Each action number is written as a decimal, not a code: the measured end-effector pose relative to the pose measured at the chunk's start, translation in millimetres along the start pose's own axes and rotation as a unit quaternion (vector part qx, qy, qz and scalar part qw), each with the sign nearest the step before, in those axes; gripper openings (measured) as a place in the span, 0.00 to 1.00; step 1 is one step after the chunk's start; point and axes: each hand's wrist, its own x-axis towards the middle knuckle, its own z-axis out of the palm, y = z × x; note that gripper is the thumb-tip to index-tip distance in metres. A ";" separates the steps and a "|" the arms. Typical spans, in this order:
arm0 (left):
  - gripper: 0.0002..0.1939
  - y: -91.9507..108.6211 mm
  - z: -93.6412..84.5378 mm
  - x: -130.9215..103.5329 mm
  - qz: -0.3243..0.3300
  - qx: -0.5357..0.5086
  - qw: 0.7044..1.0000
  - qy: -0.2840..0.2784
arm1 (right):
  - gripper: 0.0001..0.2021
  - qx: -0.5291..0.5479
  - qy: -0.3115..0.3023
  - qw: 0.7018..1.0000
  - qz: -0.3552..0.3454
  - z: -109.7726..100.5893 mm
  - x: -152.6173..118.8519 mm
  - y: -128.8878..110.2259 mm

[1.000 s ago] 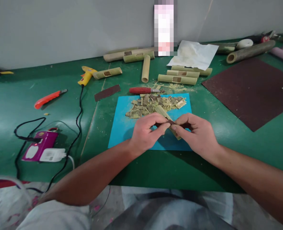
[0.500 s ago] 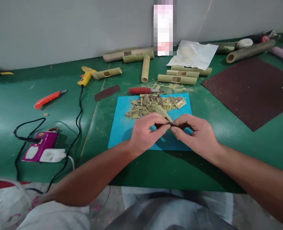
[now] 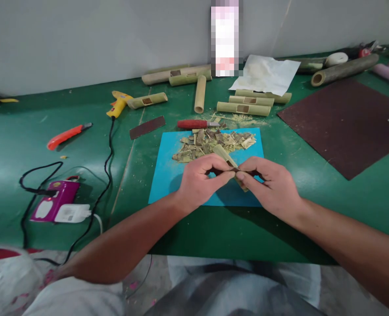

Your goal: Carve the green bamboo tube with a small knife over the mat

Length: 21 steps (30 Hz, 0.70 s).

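My left hand (image 3: pixel 203 182) and my right hand (image 3: pixel 272 182) meet over the blue sheet (image 3: pixel 159 180), fingers pinched closed. Between the fingertips of both is a small dark brown piece of sandpaper (image 3: pixel 234 169), mostly covered by them. A pale green bamboo tube (image 3: pixel 223 152) with a cut-out slants beneath the fingertips, its middle hidden; whether the fingers also grip it is unclear. Just beyond lies a heap of bamboo chips and shavings (image 3: pixel 201 142). Behind that rests a red-handled knife (image 3: pixel 192 124).
Several cut bamboo tubes (image 3: pixel 243 109) lie towards the wall. On the left are a brown sandpaper strip (image 3: pixel 147 127), a yellow glue gun (image 3: pixel 119 105), an orange utility knife (image 3: pixel 65 137) and a purple power strip (image 3: pixel 61 195) with cords. At right lies a large brown sheet (image 3: pixel 344 131).
My fingertips have shifted very slightly over the bamboo tube, both still pinching the sandpaper piece. Everything else on the table stays where it was.
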 end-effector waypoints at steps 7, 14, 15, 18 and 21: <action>0.10 -3.1 0.0 -0.7 -0.019 -0.035 0.999 -0.003 | 0.08 0.007 -0.002 1.000 0.025 0.2 0.2 -1.3; 0.10 -3.5 0.3 -0.9 -0.014 -0.056 0.998 -0.015 | 0.05 0.022 0.018 0.999 0.036 3.3 2.1 3.8; 0.10 -3.7 0.2 -1.0 -0.012 -0.061 0.998 -0.017 | 0.04 0.024 0.023 0.999 0.031 3.9 2.2 4.3; 0.11 -4.1 -0.3 -1.0 -0.010 -0.064 0.997 -0.028 | 0.04 0.020 0.026 0.999 0.033 4.5 2.1 4.2; 0.10 -3.7 -0.4 -0.7 -0.013 -0.056 0.998 -0.035 | 0.08 0.012 0.015 0.999 0.046 3.6 1.6 2.9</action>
